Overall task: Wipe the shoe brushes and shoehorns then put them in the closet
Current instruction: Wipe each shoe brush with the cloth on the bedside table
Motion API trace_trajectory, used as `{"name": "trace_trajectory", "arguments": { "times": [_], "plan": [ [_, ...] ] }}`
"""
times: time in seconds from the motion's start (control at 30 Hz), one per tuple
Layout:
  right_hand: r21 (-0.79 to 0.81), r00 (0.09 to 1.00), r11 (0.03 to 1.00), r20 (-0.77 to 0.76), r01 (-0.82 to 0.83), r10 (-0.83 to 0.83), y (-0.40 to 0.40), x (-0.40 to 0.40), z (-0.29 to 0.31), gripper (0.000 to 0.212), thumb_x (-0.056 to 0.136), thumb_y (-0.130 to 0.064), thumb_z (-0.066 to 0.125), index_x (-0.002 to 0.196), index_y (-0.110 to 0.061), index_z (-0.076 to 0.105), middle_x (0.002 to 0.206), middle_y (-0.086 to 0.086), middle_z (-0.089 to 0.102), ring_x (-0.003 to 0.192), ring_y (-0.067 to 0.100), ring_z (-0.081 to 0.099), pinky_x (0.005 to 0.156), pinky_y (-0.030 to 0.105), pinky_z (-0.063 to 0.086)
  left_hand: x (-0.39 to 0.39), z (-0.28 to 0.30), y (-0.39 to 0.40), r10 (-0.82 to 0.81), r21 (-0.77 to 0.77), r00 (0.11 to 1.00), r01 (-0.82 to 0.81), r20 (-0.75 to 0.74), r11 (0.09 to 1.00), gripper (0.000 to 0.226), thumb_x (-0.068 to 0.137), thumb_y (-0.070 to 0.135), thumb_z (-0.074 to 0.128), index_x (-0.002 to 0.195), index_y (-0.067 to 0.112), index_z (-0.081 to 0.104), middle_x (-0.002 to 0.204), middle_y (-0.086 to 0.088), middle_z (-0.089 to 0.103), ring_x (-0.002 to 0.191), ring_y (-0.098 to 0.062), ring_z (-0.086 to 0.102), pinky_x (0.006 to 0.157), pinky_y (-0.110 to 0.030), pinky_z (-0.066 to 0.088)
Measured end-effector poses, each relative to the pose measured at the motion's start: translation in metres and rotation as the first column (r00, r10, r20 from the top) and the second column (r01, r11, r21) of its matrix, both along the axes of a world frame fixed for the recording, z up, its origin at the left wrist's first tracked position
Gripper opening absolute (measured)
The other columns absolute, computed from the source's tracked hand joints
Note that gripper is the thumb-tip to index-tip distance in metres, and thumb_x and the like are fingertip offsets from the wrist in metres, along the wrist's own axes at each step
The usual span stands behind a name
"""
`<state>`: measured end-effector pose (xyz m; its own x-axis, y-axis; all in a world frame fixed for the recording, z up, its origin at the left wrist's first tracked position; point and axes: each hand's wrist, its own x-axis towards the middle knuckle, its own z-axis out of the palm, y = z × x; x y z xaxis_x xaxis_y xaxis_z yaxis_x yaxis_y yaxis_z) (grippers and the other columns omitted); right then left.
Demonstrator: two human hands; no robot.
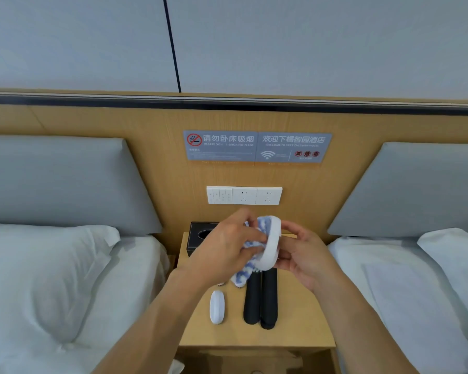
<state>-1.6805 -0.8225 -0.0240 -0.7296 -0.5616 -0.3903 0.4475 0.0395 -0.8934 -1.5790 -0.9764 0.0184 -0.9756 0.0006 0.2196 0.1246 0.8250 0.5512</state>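
Note:
Above the wooden nightstand (303, 317) my right hand (301, 252) grips a white oval shoe brush (273, 242), tilted on its edge. My left hand (227, 249) presses a blue-and-white cloth (251, 261) against the brush's left side; the cloth hangs down below it. On the nightstand lie a second white shoe brush (217, 306) and, to its right, two black shoehorns (260, 299) side by side, their far ends hidden behind my hands.
A black tissue box (200, 234) stands at the back left of the nightstand. Beds with white pillows (52, 265) flank the stand on both sides. Switches and sockets (244, 195) sit on the wooden wall panel behind.

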Motion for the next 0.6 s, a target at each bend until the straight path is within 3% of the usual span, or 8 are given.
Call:
{"name": "trace_trajectory", "arguments": {
  "times": [0.17, 0.3, 0.43, 0.6],
  "plan": [
    [0.062, 0.997, 0.997, -0.059, -0.052, 0.056, -0.003, -0.006, 0.008, 0.027, 0.096, 0.003, 0.057, 0.114, -0.014, 0.065, 0.085, 0.012, 0.076, 0.066, 0.022, 0.074, 0.063, 0.040, 0.059, 0.014, -0.003, -0.006, -0.068, 0.003, 0.996, 0.068, 0.060, 0.998, 0.017, 0.089, 0.018, 0.068, 0.104, 0.021, 0.076, 0.111, 0.008, 0.051, 0.094, -0.004, 0.051, 0.077, -0.006, 0.038],
    [0.084, 0.989, 0.987, -0.044, -0.134, 0.138, -0.012, 0.002, 0.011, 0.021, 0.096, -0.002, 0.060, 0.113, -0.014, 0.065, 0.095, 0.018, 0.076, 0.079, 0.030, 0.075, 0.069, 0.046, 0.061, 0.003, 0.002, -0.013, 0.063, 0.002, 0.998, -0.063, -0.030, 0.998, 0.020, 0.085, 0.007, 0.070, 0.103, 0.014, 0.077, 0.106, -0.002, 0.058, 0.091, -0.015, 0.058, 0.076, -0.016, 0.046],
    [0.059, 0.990, 0.989, -0.023, -0.136, 0.138, -0.017, -0.001, 0.015, 0.020, 0.096, 0.000, 0.059, 0.113, -0.011, 0.062, 0.096, 0.019, 0.076, 0.079, 0.031, 0.076, 0.072, 0.050, 0.061, -0.007, 0.008, -0.012, 0.147, 0.034, 0.983, -0.144, -0.113, 0.989, 0.021, 0.084, 0.006, 0.072, 0.104, 0.009, 0.076, 0.105, -0.009, 0.059, 0.088, -0.021, 0.061, 0.078, -0.028, 0.052],
    [0.038, 0.997, 0.996, 0.016, -0.075, 0.074, -0.014, -0.012, 0.018, 0.022, 0.094, 0.003, 0.060, 0.112, -0.010, 0.061, 0.092, 0.018, 0.076, 0.076, 0.031, 0.076, 0.065, 0.045, 0.061, -0.010, 0.011, -0.016, 0.013, -0.016, 0.999, -0.013, -0.033, 1.000, 0.022, 0.088, 0.007, 0.066, 0.108, 0.012, 0.075, 0.109, -0.002, 0.053, 0.091, -0.019, 0.057, 0.076, -0.022, 0.045]
  ]
}}
